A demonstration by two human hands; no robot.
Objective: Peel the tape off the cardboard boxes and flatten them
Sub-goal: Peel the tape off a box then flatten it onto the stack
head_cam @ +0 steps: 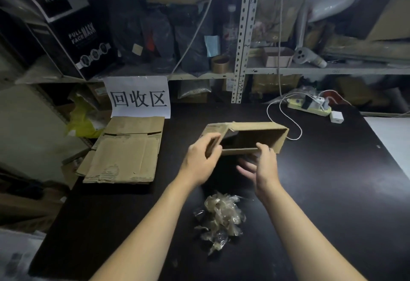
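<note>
The small brown cardboard box [255,135] sits at the middle of the dark tabletop [332,192], tipped so that its open mouth faces the person. This probably lets both hands reach its walls and flaps at once. The left hand [200,159] has its thumb and curled fingers clamped round the box's left end flap, which looks like a hold for steadying the box or folding that flap. The right hand [264,166] has its thumb on the near rim, with its fingers spread out straight below rather than curled, so it seems to brace the box and not to grasp it. A pile of flattened brown cardboard sheets [126,154] lies well to the left, under a white paper sign with black characters [138,97]; finished boxes are apparently stacked there. A crumpled wad of clear peeled tape [221,216] lies near the person between the forearms, dropped out of the work's way. The right fingers are blurred, and it cannot be told whether they touch the box's underside. The inside of the box is in deep shadow, so any tape left on it cannot be made out, and its far and bottom faces are hidden.
</note>
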